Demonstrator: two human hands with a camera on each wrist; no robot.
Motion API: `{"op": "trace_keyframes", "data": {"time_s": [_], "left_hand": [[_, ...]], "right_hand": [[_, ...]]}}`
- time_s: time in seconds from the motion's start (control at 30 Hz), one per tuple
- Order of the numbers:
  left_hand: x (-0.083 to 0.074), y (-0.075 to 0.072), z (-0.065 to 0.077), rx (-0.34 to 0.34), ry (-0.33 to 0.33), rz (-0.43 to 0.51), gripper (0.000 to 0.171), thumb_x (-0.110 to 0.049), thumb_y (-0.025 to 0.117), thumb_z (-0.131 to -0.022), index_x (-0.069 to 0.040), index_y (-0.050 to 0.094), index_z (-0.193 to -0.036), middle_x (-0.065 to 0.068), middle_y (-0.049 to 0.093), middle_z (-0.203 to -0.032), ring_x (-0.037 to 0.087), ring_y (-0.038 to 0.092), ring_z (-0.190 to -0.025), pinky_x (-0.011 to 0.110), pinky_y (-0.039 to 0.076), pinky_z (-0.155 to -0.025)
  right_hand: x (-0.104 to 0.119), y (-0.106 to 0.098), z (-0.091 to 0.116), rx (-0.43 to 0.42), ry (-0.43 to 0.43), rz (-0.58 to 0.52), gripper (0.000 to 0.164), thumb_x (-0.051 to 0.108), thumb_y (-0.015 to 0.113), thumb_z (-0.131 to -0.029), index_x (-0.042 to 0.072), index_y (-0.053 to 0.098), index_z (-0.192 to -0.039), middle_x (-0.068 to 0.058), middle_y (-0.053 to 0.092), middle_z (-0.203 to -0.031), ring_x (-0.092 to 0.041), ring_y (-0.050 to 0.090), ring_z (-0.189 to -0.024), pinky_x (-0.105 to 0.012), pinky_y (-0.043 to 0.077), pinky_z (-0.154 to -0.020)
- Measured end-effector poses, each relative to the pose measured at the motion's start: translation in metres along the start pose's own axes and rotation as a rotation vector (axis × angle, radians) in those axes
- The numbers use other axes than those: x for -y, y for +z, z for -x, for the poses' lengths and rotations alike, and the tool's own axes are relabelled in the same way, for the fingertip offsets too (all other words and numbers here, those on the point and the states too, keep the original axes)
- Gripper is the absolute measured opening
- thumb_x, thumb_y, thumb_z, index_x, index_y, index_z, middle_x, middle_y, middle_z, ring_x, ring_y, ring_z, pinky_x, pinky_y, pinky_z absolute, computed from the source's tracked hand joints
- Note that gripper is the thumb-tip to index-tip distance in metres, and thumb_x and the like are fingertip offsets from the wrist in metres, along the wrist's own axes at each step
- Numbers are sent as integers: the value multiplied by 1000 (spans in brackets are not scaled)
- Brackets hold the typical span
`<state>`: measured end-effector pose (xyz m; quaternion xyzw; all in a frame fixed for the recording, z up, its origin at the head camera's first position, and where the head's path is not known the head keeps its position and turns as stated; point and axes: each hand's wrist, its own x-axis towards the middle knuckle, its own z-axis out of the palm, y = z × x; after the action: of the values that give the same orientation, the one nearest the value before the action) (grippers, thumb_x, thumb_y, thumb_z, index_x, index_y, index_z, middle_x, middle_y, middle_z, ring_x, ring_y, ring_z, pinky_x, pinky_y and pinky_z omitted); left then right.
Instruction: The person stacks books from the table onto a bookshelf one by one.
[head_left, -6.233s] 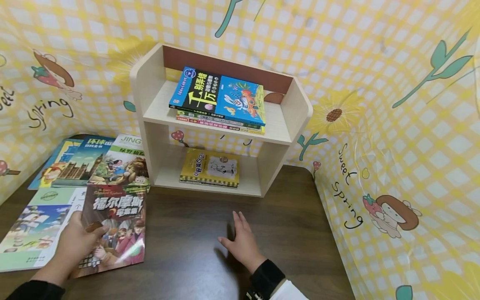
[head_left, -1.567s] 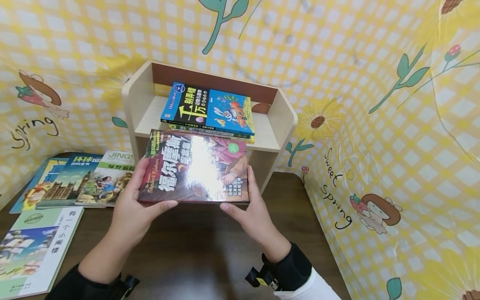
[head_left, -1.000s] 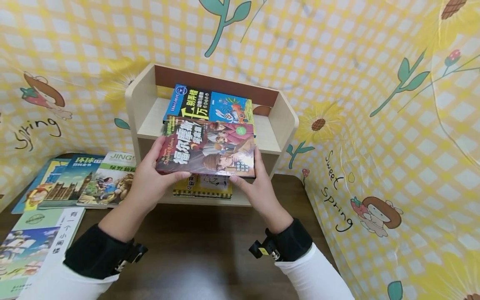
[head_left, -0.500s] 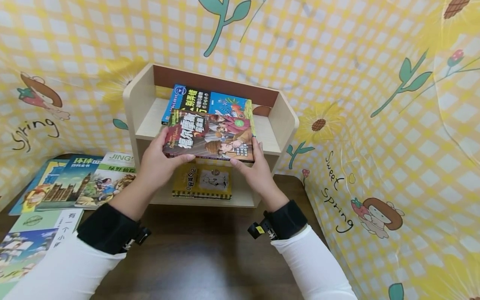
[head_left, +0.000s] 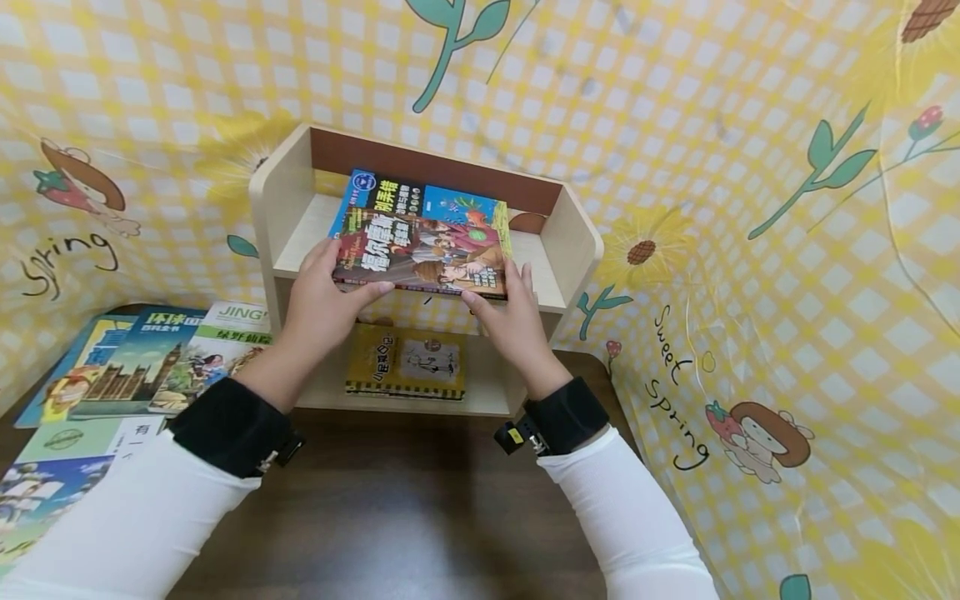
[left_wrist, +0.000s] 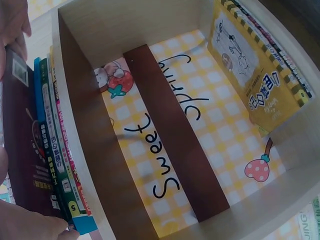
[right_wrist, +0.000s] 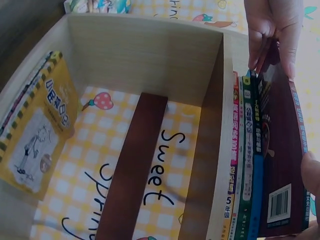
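Between my two hands is a dark reddish-brown book (head_left: 442,262) with an illustrated cover and large white lettering. My left hand (head_left: 315,292) grips its left end, thumb along the front edge. At the other end my right hand (head_left: 517,321) holds it the same way. The book overlaps the front of a blue-and-black book (head_left: 468,202) that tops the stack on the upper shelf. In the right wrist view the held book's barcode side (right_wrist: 280,200) faces the stack, very close to the blue-black book (right_wrist: 256,150), and tilted slightly away from it.
The small wooden bookshelf (head_left: 281,212) stands on a dark table (head_left: 390,517). Yellow books (head_left: 408,367) lie on its lower shelf. To its left are several more books, including a blue one (head_left: 146,358) and a green-white one (head_left: 67,467). A yellow checked cloth (head_left: 675,108) surrounds everything.
The left hand lifted the book from the table at left; both hands then carried it to the shelf. Over the last second it moved up and back over the upper stack, flattening.
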<state>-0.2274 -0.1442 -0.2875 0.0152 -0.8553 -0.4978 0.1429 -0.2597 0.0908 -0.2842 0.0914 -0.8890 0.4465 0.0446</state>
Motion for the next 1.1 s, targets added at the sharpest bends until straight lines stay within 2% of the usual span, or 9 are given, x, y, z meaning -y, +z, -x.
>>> {"op": "trace_keyframes", "data": {"time_s": [0.17, 0.27, 0.4, 0.57, 0.8, 1.1], "left_hand": [[0, -2, -8, -33, 21, -28, 93, -41, 72, -86, -3, 20, -153, 20, 16, -158, 38, 19, -144, 53, 24, -114], [0, -5, -13, -17, 40, -86, 90, -42, 72, -85, -1, 26, -151, 22, 22, -156, 40, 23, -142, 55, 25, -113], [-2, -11, -23, 38, 53, -172, 87, -42, 71, -87, 1, 29, -150, 24, 29, -152, 44, 29, -137, 57, 27, -111], [-6, -14, -36, 98, 33, -210, 86, -43, 69, -88, -1, 28, -151, 26, 29, -151, 45, 29, -137, 57, 28, -110], [-9, -13, -50, 118, 40, -254, 85, -42, 68, -89, 5, 29, -148, 28, 32, -148, 45, 31, -135, 55, 29, -110], [-6, -13, -62, 156, 0, -286, 90, -45, 65, -90, 4, 21, -151, 27, 20, -155, 44, 20, -141, 56, 25, -112]], "right_hand": [[3, -1, -9, 28, -43, 88, 83, 44, 60, -93, 13, 17, -155, -8, 10, -162, -29, -7, -148, -52, 3, -118], [5, -2, -14, 45, -56, 122, 80, 44, 60, -94, 11, 19, -155, -6, 17, -161, -24, -8, -148, -49, -4, -118], [7, -4, -20, 63, -61, 163, 79, 44, 59, -94, 9, 21, -154, -8, 19, -160, -26, -7, -148, -49, -5, -118], [9, -5, -27, 76, -50, 208, 79, 46, 57, -94, 9, 21, -154, -7, 19, -160, -25, -6, -149, -49, -5, -118], [10, -5, -38, 72, -33, 249, 79, 46, 56, -95, 9, 21, -154, -7, 19, -160, -25, -5, -149, -50, -2, -118], [8, -4, -48, 64, -34, 274, 78, 49, 57, -93, 11, 25, -154, -5, 20, -160, -23, -4, -149, -48, -2, -119]]}}
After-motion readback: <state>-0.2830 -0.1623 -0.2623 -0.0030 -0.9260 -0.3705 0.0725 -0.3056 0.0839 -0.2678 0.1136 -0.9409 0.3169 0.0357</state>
